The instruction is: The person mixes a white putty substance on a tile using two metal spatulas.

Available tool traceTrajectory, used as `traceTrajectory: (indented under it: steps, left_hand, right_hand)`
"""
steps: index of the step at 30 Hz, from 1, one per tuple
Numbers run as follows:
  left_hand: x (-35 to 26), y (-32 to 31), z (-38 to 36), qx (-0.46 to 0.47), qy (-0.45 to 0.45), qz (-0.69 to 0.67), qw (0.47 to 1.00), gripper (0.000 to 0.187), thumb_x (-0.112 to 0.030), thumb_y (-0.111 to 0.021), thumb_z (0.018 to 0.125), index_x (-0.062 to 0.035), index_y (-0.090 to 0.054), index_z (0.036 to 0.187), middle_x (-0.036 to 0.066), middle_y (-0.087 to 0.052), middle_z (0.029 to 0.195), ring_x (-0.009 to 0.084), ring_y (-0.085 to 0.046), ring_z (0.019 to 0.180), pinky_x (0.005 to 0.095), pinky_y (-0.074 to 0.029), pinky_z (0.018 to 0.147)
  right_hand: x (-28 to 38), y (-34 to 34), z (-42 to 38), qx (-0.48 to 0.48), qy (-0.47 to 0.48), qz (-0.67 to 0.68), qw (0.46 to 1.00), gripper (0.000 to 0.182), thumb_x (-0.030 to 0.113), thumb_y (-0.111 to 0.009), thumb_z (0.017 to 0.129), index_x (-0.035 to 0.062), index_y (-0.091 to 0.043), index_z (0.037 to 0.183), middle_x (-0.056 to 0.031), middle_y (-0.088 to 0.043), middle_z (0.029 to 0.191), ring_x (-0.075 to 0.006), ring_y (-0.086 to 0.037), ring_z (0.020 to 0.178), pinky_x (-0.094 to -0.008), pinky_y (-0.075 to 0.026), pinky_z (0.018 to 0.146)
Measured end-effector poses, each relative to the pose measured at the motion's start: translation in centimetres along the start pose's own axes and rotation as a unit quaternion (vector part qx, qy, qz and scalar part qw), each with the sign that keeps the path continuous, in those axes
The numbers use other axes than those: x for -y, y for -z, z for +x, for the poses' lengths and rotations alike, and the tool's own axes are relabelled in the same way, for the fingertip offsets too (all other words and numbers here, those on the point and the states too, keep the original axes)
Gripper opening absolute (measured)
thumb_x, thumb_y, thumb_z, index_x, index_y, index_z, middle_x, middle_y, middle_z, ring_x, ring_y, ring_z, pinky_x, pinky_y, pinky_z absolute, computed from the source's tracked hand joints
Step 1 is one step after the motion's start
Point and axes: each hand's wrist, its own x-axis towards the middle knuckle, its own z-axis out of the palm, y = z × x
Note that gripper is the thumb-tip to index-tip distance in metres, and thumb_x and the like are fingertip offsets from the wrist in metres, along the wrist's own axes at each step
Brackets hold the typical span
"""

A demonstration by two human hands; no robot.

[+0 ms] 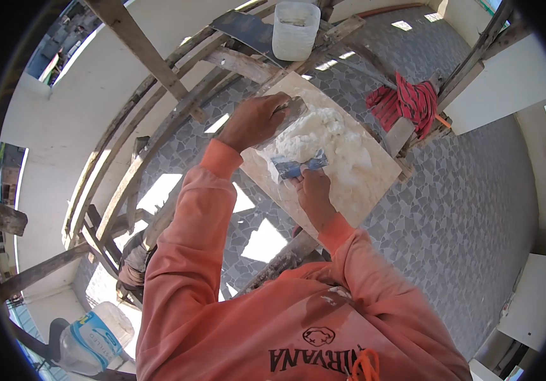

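A heap of wet white putty point(314, 136) lies on a square, pale board point(362, 193) in front of me. My left hand point(257, 120) is closed at the board's left edge, around a scraper point(294, 113) whose thin greyish blade leans against the putty; its handle is hidden. My right hand point(314, 193) grips a blue putty knife point(291, 167) from the near side. White putty smears its wide blade, which touches the heap's near edge.
Wooden scaffold poles point(127, 171) run along the left. A whitish plastic container point(295, 32) stands beyond the board beside a dark panel point(251, 35). Red striped cloth point(406, 105) hangs at right. A cut plastic bottle point(92, 340) is lower left. Stone-patterned floor point(438, 222) lies below.
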Motion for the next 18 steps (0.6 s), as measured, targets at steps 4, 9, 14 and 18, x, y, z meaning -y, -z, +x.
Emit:
traceTrajectory:
  steps: [4,9,14,18]
  left_hand:
    - [-1.1,-1.3,0.7,0.034,-0.004,-0.005,0.999,0.032,-0.024,-0.061,0.094,-0.0022,-0.063,0.118,0.022,-0.069,0.104,0.0430,-0.064,0.095,0.0476,-0.051,0.081]
    - [-1.9,-4.7,2.2,0.067,0.015,0.004,0.998,0.031,-0.020,-0.059,0.093,-0.0057,-0.062,0.120,0.024,-0.069,0.100,0.0432,-0.065,0.092,0.0507,-0.051,0.080]
    - [-0.3,-6.3,3.4,0.021,0.046,0.050,0.997,0.027,-0.016,-0.057,0.091,-0.0071,-0.061,0.116,0.022,-0.069,0.098,0.0428,-0.066,0.090,0.0524,-0.051,0.077]
    - [1.1,-5.6,3.5,-0.046,0.083,0.024,0.995,0.027,-0.015,-0.054,0.090,-0.0046,-0.060,0.114,0.025,-0.068,0.094,0.0450,-0.065,0.088,0.0539,-0.050,0.078]
  right_hand:
    - [3.8,-3.5,2.5,-0.049,-0.019,-0.060,0.997,0.041,-0.005,-0.043,0.087,0.0005,-0.054,0.126,-0.0130,-0.062,0.114,-0.0259,-0.067,0.096,-0.0469,-0.058,0.088]
    - [6.5,-4.7,3.9,0.032,0.003,-0.147,0.989,0.031,-0.005,-0.046,0.091,-0.0028,-0.051,0.122,-0.0157,-0.060,0.114,-0.0288,-0.065,0.099,-0.0510,-0.057,0.089]
    - [10.2,-3.2,2.6,0.013,-0.008,-0.272,0.962,0.028,-0.001,-0.048,0.092,-0.0014,-0.053,0.119,-0.0133,-0.062,0.108,-0.0264,-0.067,0.092,-0.0478,-0.059,0.082]
    - [15.7,3.5,2.3,-0.048,0.008,-0.327,0.944,0.026,0.004,-0.054,0.089,-0.0044,-0.058,0.114,-0.0128,-0.065,0.100,-0.0235,-0.068,0.085,-0.0430,-0.061,0.073]
